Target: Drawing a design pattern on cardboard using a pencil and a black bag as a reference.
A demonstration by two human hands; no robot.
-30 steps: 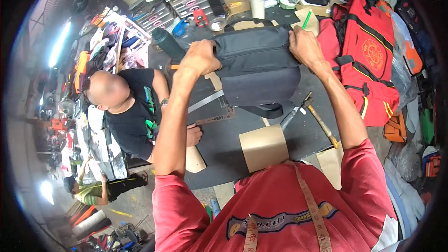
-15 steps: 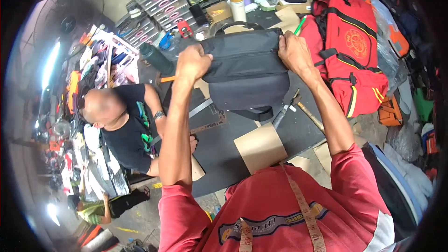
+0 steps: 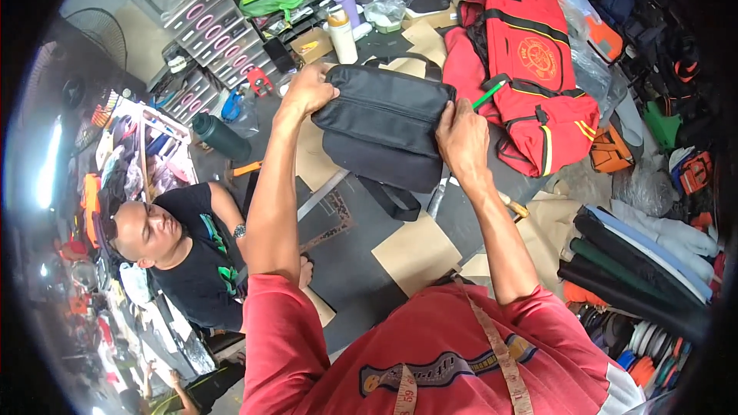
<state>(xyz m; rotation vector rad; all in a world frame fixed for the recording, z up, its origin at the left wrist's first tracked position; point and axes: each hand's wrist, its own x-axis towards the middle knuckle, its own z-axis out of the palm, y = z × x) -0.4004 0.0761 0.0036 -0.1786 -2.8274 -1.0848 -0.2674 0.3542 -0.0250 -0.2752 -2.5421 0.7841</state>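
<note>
A black zippered bag [image 3: 388, 111] is held up over the dark worktable between my two hands. My left hand [image 3: 309, 91] is closed on its left upper corner. At the other end, my right hand [image 3: 463, 137] grips the bag's side, with a green pen or pencil [image 3: 490, 95] sticking out between the fingers. The zipper runs lengthwise along the face turned up to me. A black strap [image 3: 392, 198] hangs from the near side, and another strap loop [image 3: 427, 64] shows behind the bag.
Brown card [image 3: 417, 253], a rusty square [image 3: 338, 215] and a hammer handle [image 3: 513, 204] lie on the table [image 3: 346, 261]. A red bag [image 3: 530, 54] sits at right. Bottles [image 3: 342, 34] stand behind; a dark green flask [image 3: 219, 134] is left. A person [image 3: 192, 261] leans on the left edge.
The view has shifted. The bag has tipped, its right end now lower, and its zipper shows more plainly. My right hand has slid down toward me; both hands keep their hold.
</note>
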